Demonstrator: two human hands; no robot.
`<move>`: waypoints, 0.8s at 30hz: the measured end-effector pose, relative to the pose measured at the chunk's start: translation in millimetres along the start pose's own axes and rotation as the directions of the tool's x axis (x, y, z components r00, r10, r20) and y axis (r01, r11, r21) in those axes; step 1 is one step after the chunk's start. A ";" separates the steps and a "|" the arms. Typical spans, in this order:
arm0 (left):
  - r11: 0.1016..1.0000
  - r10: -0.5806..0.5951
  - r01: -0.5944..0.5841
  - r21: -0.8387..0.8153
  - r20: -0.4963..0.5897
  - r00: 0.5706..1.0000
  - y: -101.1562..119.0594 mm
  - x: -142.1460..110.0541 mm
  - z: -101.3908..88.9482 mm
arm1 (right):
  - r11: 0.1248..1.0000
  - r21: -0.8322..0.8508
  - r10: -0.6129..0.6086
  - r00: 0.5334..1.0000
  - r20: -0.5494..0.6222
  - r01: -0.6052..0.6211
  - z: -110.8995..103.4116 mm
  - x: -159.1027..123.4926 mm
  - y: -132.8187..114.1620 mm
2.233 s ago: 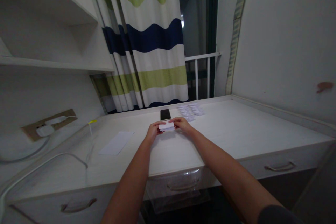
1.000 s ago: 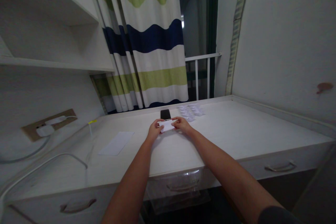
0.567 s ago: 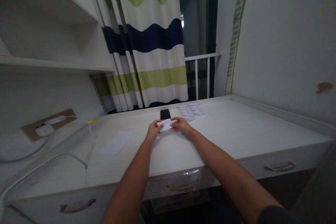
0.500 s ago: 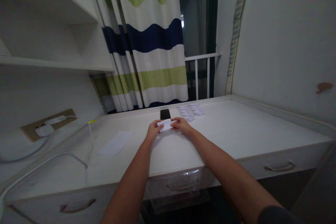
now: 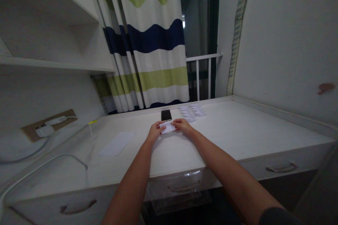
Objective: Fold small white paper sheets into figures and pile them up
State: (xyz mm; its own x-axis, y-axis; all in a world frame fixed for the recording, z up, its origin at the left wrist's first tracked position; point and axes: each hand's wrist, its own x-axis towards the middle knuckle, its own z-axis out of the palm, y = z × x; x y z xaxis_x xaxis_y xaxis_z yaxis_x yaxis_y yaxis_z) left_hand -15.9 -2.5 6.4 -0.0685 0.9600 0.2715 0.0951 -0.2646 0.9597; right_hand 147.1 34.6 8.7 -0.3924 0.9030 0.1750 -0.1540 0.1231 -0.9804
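A small piece of white paper (image 5: 168, 127), folded by its look, is held above the desk between my two hands. My left hand (image 5: 155, 130) is closed on its left end, with the thumb on the near face. On the right end, the fingers of my right hand (image 5: 182, 126) pinch the paper near its upper corner. Just beyond the paper lies a black phone (image 5: 166, 115), flat on the desk. Several small folded white paper pieces (image 5: 192, 111) are grouped to the right of the phone. A flat white sheet (image 5: 117, 144) rests to the left of my left hand.
The white desk (image 5: 227, 130) has a raised rim at the back and drawers in front. A white cable (image 5: 66, 154) runs over its left side, near plugs (image 5: 44, 130) on the wall. A striped curtain (image 5: 158, 56) hangs behind, and a shelf (image 5: 52, 62) juts out upper left.
The held paper has shifted slightly down and right, showing more of the phone's near end. My right fingers have moved a little along the paper's edge. The other things stay put.
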 end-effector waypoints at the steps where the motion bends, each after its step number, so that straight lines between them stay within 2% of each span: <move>1: 1.000 -0.007 0.007 0.004 0.012 1.000 -0.3 -0.2 0.3 | 1.000 -0.007 -0.006 1.000 -0.005 0.006 0.0 -0.1 -0.2; 5: 1.000 -0.020 0.019 0.019 0.051 0.998 0.0 -2.4 1.1 | 0.999 -0.024 -0.046 0.999 -0.003 0.046 -1.2 1.8 1.1; 14: 0.998 -0.026 0.022 0.053 0.066 0.997 2.9 -4.3 1.8 | 0.988 -0.088 -0.127 0.992 0.017 0.128 -5.7 9.3 6.6; 24: 0.997 -0.026 0.019 0.074 0.090 0.996 0.4 -3.3 1.2 | 0.993 -0.072 -0.092 0.995 0.045 0.095 -2.9 5.4 5.8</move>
State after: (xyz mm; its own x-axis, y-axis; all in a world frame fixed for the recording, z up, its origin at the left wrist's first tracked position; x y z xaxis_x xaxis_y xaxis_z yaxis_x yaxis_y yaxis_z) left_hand -14.5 -5.7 5.8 0.0191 0.9709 0.2389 0.1671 -0.2387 0.9566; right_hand 146.7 41.4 3.7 -0.4172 0.8684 0.2679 -0.1248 0.2373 -0.9634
